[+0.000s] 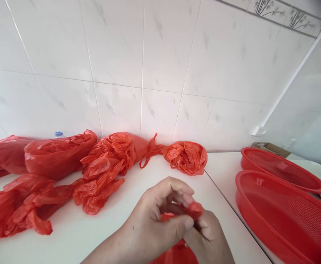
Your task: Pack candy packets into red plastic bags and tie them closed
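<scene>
The left hand (160, 220) is curled, its thumb and fingers pinching a bunched end of a thin red plastic bag (177, 255), and the right hand (212, 234) meets it from the other side, its fingers partly hidden behind the left thumb, so exactly how they grip I cannot tell. The bag's body hangs below and between the two hands, over the near part of the white, smooth worktop (138, 205). Beyond the fingertips, near the tiled wall, lies a rounded bundle of crumpled red plastic (188, 157); to the left of the left hand sits a looser heap of wrinkled red bags (100, 172), with a fuller red plastic bundle (58, 157) farther left. To the right of the right hand stands a deep red plastic basket with mesh sides (281, 220). For work at the bunched end, a good way would be to keep the plastic gathered tight in one hand while the other works close to the pinch, since film this thin probably slips and springs open when loosened. Any pull is best kept slow and even; a sharp tug could stretch or tear it. Letting the worktop take the weight below would spare the gathered part.
</scene>
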`<state>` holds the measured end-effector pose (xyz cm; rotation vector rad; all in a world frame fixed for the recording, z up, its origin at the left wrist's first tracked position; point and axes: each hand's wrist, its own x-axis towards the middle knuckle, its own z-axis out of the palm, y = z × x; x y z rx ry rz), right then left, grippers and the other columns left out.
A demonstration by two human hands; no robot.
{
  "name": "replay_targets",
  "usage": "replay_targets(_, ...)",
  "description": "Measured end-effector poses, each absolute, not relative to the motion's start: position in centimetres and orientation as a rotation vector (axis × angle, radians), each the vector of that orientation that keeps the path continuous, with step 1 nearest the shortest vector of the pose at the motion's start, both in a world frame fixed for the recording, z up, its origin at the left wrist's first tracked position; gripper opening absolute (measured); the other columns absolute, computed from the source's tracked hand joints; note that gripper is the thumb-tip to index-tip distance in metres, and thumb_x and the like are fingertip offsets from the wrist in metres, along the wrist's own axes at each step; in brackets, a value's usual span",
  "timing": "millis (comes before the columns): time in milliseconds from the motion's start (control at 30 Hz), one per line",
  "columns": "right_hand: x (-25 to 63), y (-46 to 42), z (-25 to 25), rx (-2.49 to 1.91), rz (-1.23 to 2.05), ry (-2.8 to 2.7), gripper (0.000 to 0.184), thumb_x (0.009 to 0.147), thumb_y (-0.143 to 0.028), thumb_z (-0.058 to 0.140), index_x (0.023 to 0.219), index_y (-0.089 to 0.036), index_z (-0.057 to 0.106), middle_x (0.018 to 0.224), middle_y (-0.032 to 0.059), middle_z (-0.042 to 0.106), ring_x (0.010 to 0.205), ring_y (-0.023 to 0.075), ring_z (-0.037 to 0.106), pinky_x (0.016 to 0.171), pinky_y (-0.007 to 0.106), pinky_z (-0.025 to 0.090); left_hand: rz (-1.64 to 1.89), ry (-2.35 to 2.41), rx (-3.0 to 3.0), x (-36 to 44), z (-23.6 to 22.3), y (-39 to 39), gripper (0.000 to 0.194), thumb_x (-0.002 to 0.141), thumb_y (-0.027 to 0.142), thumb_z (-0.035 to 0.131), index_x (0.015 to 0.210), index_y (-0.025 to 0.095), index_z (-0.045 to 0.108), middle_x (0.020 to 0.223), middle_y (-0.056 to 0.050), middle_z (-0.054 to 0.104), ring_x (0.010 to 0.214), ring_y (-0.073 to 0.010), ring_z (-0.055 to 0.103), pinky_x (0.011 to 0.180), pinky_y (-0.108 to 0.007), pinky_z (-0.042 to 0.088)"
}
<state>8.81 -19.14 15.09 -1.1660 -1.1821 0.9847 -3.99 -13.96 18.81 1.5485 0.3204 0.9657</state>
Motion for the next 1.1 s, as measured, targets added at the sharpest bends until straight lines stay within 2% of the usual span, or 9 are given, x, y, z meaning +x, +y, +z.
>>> replay_targets(133,9.4,-17.6,15.4,-1.261,0.841,-1.198,0.041,0.082,-0.052,0.053,0.062,-0.017,0.055,0.053,-0.0037,0.044,0.049,0.0077,0.038,0.046,0.020,0.034,1.323,0.330,1.965,-4.5,18.3,-13.4,0.041,0.073,0.001,0.059,0.105,0.028,0.056,0.104,-0.003,0.057,0.096,-0.0175,0.058,0.082,-0.032,0.049)
replay_targets(267,9.9,-16.5,16.6,-1.217,0.756,-1.171,0.037,0.083,-0.052,0.053,0.067,-0.018,0.058,0.056,-0.0032,0.047,0.050,0.0086,0.042,0.044,0.019,0.036,1.293,0.441,2.360,-4.7,18.0,-12.3,0.037,0.074,0.015,0.069,0.107,0.029,0.060,0.108,-0.005,0.057,0.096,-0.0198,0.056,0.082,-0.032,0.048)
replay_targets(367,9.6,-16.2,17.7,-1.150,0.803,-1.187,0.039,0.085,-0.052,0.050,0.072,-0.018,0.061,0.057,-0.0024,0.049,0.049,0.0088,0.043,0.043,0.019,0.037,1.361,0.530,2.472,-4.7,17.6,-11.6,0.024,0.079,0.011,0.062,0.096,0.028,0.064,0.111,-0.005,0.055,0.099,-0.0201,0.055,0.081,-0.032,0.046)
replay_targets(533,10.8,-16.0,16.7,-1.146,0.967,-1.332,0.042,0.090,-0.049,0.041,0.107,-0.018,0.065,0.055,-0.0017,0.053,0.046,0.0088,0.043,0.046,0.021,0.038,1.248,0.628,2.271,-5.2,16.0,-10.6,0.018,0.079,0.006,0.054,0.076,0.023,0.058,0.111,-0.006,0.055,0.109,-0.0217,0.051,0.087,-0.033,0.042)
replay_targets(633,12.8,-15.8,14.4,-1.090,1.086,-1.473,0.039,0.092,-0.041,0.039,0.118,-0.022,0.061,0.070,0.0011,0.060,0.059,0.0119,0.053,0.064,0.028,0.046,1.058,0.673,1.885,-5.3,14.4,-9.8,0.010,0.084,0.015,0.053,0.076,0.021,0.052,0.121,-0.007,0.053,0.117,-0.0223,0.048,0.093,-0.035,0.039)
replay_targets(733,13.9,-15.8,12.4,-1.022,1.135,-1.554,0.039,0.093,-0.035,0.033,0.115,-0.026,0.064,0.097,0.0050,0.062,0.096,0.0190,0.057,0.092,0.037,0.041,0.926,0.578,1.591,-4.8,12.5,-9.0,0.010,0.087,0.025,0.051,0.078,0.021,0.047,0.103,-0.006,0.059,0.097,-0.0186,0.056,0.084,-0.032,0.042)
replay_targets(800,13.9,-15.8,11.6,-1.078,1.113,-1.575,0.039,0.092,-0.034,0.033,0.109,-0.026,0.067,0.104,0.0054,0.060,0.106,0.0209,0.053,0.096,0.038,0.038,0.882,0.543,1.491,-4.3,11.3,-8.6,0.013,0.087,0.029,0.051,0.079,0.021,0.044,0.080,-0.001,0.058,0.073,-0.0138,0.054,0.069,-0.026,0.043)
replay_targets(933,13.1,-15.4,10.4,-1.330,0.947,-1.441,0.033,0.080,-0.025,0.051,0.112,-0.027,0.061,0.090,0.0010,0.059,0.081,0.0169,0.058,0.077,0.031,0.047,0.934,0.705,1.544,-3.6,10.4,-8.6,0.013,0.086,0.027,0.051,0.078,0.020,0.044,0.067,0.004,0.049,0.060,-0.0102,0.044,0.058,-0.021,0.035)
replay_targets(1100,12.7,-14.1,9.0,-1.630,0.576,-1.299,0.031,0.076,-0.021,0.050,0.104,-0.027,0.059,0.073,-0.0027,0.055,0.065,0.0144,0.051,0.064,0.027,0.043,0.899,0.858,1.736,-3.4,10.7,-9.6,0.010,0.082,0.022,0.051,0.073,0.021,0.046,0.068,0.005,0.050,0.063,-0.0119,0.045,0.059,-0.023,0.035)
